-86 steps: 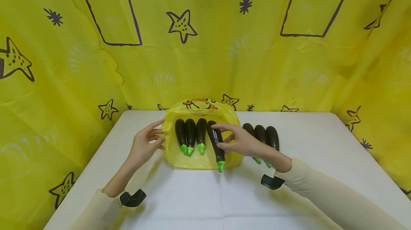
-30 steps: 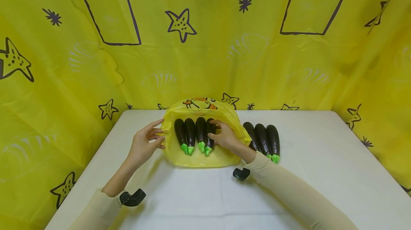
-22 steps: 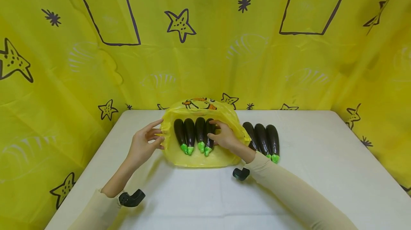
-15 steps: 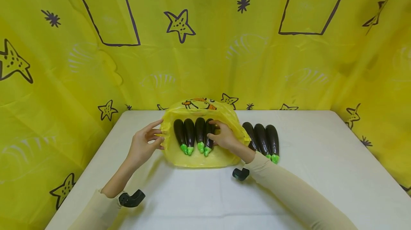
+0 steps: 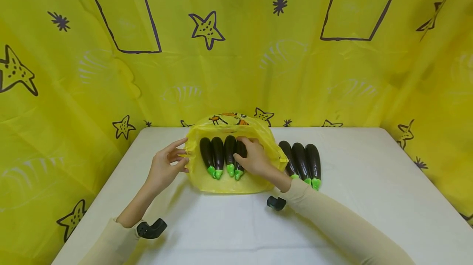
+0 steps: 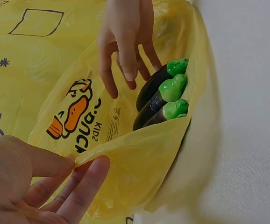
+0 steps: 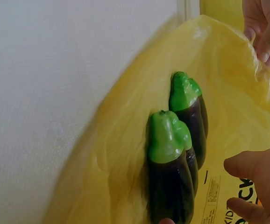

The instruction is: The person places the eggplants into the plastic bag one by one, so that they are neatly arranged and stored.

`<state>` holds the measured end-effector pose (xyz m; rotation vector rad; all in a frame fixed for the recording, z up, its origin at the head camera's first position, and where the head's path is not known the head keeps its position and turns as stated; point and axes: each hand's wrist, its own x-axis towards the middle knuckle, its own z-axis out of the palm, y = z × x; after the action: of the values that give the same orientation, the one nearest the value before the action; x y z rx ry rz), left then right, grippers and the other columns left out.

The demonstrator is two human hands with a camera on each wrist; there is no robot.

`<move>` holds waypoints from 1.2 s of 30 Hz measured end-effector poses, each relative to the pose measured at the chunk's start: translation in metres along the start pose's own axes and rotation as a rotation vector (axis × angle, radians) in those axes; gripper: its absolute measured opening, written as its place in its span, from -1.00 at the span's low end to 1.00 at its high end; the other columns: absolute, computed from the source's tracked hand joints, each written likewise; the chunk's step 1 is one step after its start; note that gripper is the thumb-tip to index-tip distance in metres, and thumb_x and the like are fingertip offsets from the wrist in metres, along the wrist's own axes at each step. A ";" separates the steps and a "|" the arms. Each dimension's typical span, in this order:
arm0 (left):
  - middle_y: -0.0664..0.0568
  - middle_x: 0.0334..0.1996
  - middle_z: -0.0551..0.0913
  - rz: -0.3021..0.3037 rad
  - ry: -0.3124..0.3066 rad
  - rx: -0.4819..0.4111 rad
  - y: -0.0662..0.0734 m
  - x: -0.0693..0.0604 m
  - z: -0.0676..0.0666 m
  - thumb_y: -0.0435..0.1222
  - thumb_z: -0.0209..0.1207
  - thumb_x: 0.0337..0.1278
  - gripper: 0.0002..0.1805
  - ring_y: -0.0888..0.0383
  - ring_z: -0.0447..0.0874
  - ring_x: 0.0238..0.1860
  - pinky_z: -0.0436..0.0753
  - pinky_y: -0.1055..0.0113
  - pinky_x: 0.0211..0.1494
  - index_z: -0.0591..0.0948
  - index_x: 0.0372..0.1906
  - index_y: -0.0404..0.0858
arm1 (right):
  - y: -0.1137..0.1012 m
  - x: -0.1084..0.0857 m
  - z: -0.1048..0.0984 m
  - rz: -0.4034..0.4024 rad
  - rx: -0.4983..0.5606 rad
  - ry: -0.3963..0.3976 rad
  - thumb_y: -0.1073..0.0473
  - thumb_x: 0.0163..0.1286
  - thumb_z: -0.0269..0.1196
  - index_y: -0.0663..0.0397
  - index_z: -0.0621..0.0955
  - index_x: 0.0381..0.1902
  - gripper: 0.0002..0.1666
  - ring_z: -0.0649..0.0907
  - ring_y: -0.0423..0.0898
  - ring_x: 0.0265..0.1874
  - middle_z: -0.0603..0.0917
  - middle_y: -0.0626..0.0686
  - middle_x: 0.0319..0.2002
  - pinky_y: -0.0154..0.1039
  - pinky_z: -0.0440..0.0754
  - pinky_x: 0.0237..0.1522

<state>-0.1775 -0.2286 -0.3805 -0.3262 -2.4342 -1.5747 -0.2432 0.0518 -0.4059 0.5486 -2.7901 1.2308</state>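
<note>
4 eggplants (image 5: 218, 153) lie side by side inside a yellow plastic bag (image 5: 218, 187). The right hand (image 5: 256, 159) straddles the rightmost, thumb and fingers apart, gripping nothing; whether it touches, I cannot tell. The left hand (image 5: 164, 167) pinches the bag's left edge. 3 more eggplants (image 5: 301, 161) lie beside the bag on the white table (image 5: 347, 220).

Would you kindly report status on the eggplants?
Left hand pinching bag rim. Right hand over four bagged eggplants, seemingly not gripping. Three eggplants outside. Nothing visibly blocking.
</note>
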 end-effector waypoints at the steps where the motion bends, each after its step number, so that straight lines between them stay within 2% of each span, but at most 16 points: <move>1: -0.34 -0.07 0.71 -0.001 0.000 -0.002 0.000 0.000 0.000 -0.67 0.27 0.15 -0.28 -0.01 0.77 -0.22 0.82 -0.07 -0.28 0.48 0.44 -0.28 | -0.001 -0.001 0.000 -0.008 -0.008 -0.006 0.12 0.43 0.35 0.08 0.46 0.44 -0.33 0.43 0.26 0.34 0.46 0.28 0.36 0.20 0.46 0.41; 7: -0.34 -0.06 0.71 -0.003 0.000 -0.012 0.000 0.001 -0.001 -0.67 0.27 0.15 -0.29 0.02 0.77 -0.22 0.82 -0.07 -0.28 0.48 0.44 -0.29 | -0.010 -0.008 0.000 -0.116 -0.009 -0.027 0.13 0.44 0.35 0.00 0.45 0.46 -0.33 0.43 0.23 0.35 0.42 0.28 0.38 0.18 0.50 0.38; 14: -0.35 -0.06 0.71 0.002 -0.005 -0.018 -0.001 0.002 -0.002 -0.67 0.27 0.15 -0.28 0.05 0.77 -0.22 0.82 -0.07 -0.28 0.48 0.44 -0.29 | -0.020 -0.019 0.001 -0.293 0.011 -0.048 0.19 0.43 0.36 0.07 0.44 0.46 -0.32 0.47 0.23 0.29 0.41 0.30 0.34 0.15 0.60 0.27; 21: -0.36 -0.06 0.70 0.019 -0.004 -0.028 -0.001 0.001 -0.002 -0.67 0.26 0.16 -0.29 0.15 0.76 -0.25 0.83 -0.02 -0.30 0.48 0.44 -0.31 | -0.028 -0.028 0.000 -0.348 0.010 -0.060 0.19 0.44 0.34 0.06 0.45 0.45 -0.34 0.51 0.21 0.26 0.39 0.29 0.36 0.07 0.66 0.19; 26: -0.37 -0.06 0.70 0.025 -0.007 -0.037 0.000 0.002 -0.002 -0.67 0.26 0.16 -0.30 0.17 0.76 -0.25 0.85 0.07 -0.33 0.47 0.44 -0.32 | -0.032 -0.033 -0.003 -0.384 -0.001 -0.051 0.18 0.43 0.35 0.05 0.47 0.44 -0.35 0.50 0.20 0.28 0.38 0.28 0.37 0.05 0.66 0.21; 32: -0.37 -0.05 0.70 0.014 -0.005 -0.039 -0.001 0.001 -0.002 -0.68 0.26 0.16 -0.29 0.15 0.76 -0.25 0.82 -0.09 -0.29 0.47 0.44 -0.32 | -0.033 -0.036 -0.007 -0.423 -0.015 -0.052 0.19 0.42 0.35 0.04 0.48 0.43 -0.35 0.48 0.17 0.31 0.38 0.27 0.38 0.06 0.65 0.25; 36: -0.36 -0.04 0.71 0.013 -0.005 -0.027 0.000 0.001 -0.002 -0.67 0.26 0.17 -0.30 0.13 0.77 -0.25 0.82 -0.09 -0.28 0.47 0.44 -0.31 | -0.033 -0.038 -0.011 -0.494 -0.031 -0.039 0.24 0.39 0.37 0.09 0.49 0.41 -0.35 0.48 0.17 0.30 0.40 0.30 0.36 0.07 0.64 0.25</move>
<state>-0.1782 -0.2309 -0.3797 -0.3505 -2.4121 -1.6045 -0.1978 0.0504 -0.3820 1.1772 -2.4662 1.0689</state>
